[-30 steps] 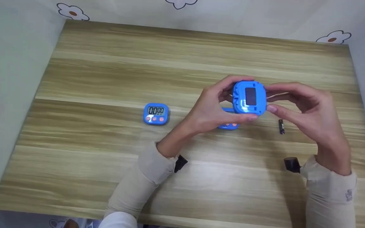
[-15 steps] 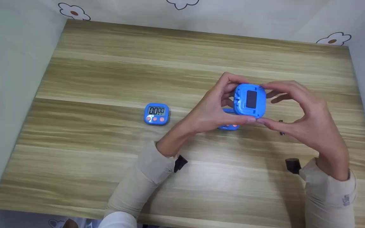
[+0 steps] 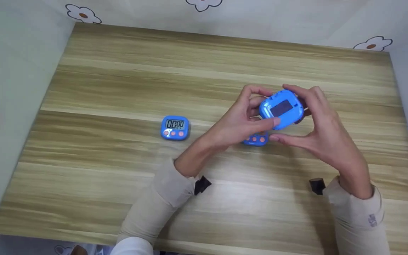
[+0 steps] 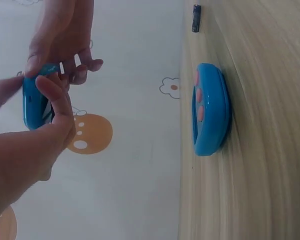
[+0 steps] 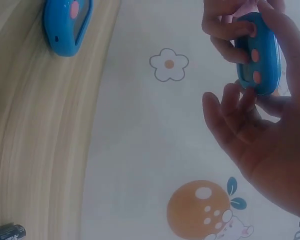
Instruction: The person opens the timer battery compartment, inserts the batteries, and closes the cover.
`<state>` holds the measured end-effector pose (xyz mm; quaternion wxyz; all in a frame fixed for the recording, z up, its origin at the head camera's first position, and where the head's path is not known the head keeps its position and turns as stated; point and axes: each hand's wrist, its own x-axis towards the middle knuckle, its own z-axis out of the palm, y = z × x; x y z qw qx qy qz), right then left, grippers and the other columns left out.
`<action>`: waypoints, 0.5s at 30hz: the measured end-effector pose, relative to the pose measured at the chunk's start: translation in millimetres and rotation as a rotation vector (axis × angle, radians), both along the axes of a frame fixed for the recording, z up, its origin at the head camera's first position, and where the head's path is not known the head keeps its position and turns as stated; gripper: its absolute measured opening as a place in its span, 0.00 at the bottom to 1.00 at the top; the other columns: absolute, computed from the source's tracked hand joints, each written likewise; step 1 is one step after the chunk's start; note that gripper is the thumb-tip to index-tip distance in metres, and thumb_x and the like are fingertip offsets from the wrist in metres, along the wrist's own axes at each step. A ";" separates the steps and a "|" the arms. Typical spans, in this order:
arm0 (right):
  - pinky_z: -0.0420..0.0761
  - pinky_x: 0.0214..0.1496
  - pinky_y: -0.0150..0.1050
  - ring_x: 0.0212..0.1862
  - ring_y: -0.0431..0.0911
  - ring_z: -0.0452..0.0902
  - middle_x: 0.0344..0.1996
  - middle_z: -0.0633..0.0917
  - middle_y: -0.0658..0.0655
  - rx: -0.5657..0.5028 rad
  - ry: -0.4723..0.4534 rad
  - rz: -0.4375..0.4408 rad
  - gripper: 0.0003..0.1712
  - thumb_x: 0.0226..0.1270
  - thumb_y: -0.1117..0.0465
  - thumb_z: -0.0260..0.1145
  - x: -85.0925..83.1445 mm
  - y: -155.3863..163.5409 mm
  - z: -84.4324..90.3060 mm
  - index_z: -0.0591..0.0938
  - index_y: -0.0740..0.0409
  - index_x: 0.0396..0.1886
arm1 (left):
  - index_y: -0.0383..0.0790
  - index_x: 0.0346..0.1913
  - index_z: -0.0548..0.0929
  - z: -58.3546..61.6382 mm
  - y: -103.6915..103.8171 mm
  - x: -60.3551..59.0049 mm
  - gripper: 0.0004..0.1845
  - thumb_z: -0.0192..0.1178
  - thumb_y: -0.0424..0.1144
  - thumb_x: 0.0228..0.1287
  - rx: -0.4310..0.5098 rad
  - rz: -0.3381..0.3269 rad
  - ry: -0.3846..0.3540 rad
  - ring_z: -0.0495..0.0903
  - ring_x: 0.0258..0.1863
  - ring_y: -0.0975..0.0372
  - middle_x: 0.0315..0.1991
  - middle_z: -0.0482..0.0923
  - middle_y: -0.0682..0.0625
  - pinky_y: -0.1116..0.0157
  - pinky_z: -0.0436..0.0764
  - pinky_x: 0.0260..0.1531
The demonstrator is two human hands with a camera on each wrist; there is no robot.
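A blue digital kitchen timer (image 3: 287,119) is held up above the table, its back with a dark rectangle toward the head camera. My left hand (image 3: 239,120) grips its left side, thumb on the back and fingers behind. On the other side my right hand (image 3: 326,129) has its index finger at the timer's upper right edge; the thumb is spread below the lower edge. Pink buttons on the front of this timer (image 5: 262,60) show in the right wrist view. A second blue timer (image 3: 255,140) lies underneath on the table, partly hidden by the left hand.
Another blue timer (image 3: 174,128), reading 00 00, lies face up on the wooden table (image 3: 119,85) to the left. A small dark battery (image 4: 196,19) lies on the table in the left wrist view; the right hand hides it from the head camera. White walls rise behind.
The held timer has turned clockwise in the head view. My right hand has shifted left, its thumb coming away from the timer's edge and its hand now covering the battery.
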<state>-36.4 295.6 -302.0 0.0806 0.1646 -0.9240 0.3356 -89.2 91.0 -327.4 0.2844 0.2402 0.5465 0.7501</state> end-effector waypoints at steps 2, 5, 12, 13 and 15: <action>0.72 0.48 0.21 0.51 0.35 0.69 0.50 0.75 0.51 -0.014 -0.020 0.039 0.57 0.40 0.61 0.83 0.8 1.3 2.1 0.63 0.45 0.72 | 0.40 0.63 0.61 0.6 -2.5 -2.1 0.27 0.60 0.30 0.64 -0.017 0.021 0.012 0.78 0.52 0.59 0.61 0.71 0.42 0.65 0.80 0.52; 0.75 0.49 0.22 0.48 0.36 0.74 0.49 0.80 0.51 -0.067 -0.054 0.068 0.53 0.42 0.68 0.80 3.2 6.1 7.2 0.66 0.47 0.71 | 0.41 0.64 0.67 2.3 -7.3 -5.8 0.28 0.62 0.31 0.63 -0.066 0.018 0.082 0.76 0.49 0.59 0.61 0.68 0.47 0.67 0.81 0.46; 0.78 0.47 0.23 0.41 0.36 0.79 0.41 0.85 0.49 -0.071 -0.055 0.081 0.47 0.40 0.70 0.80 1.4 15.2 4.3 0.74 0.49 0.64 | 0.41 0.64 0.71 6.3 -11.9 -7.5 0.36 0.73 0.33 0.51 -0.218 0.008 0.360 0.73 0.52 0.62 0.60 0.66 0.49 0.67 0.82 0.43; 0.78 0.47 0.23 0.40 0.36 0.79 0.41 0.85 0.49 -0.079 -0.057 0.078 0.47 0.39 0.70 0.81 1.4 14.9 4.2 0.74 0.49 0.64 | 0.41 0.64 0.71 6.5 -11.5 -7.1 0.36 0.73 0.33 0.51 -0.240 0.017 0.385 0.72 0.52 0.62 0.59 0.66 0.48 0.68 0.82 0.43; 0.78 0.48 0.24 0.38 0.37 0.79 0.38 0.85 0.50 -0.103 -0.045 0.076 0.46 0.37 0.72 0.81 2.3 12.9 5.9 0.75 0.52 0.62 | 0.41 0.63 0.71 6.7 -10.3 -5.3 0.35 0.74 0.35 0.50 -0.286 0.043 0.453 0.73 0.52 0.63 0.58 0.68 0.49 0.70 0.81 0.43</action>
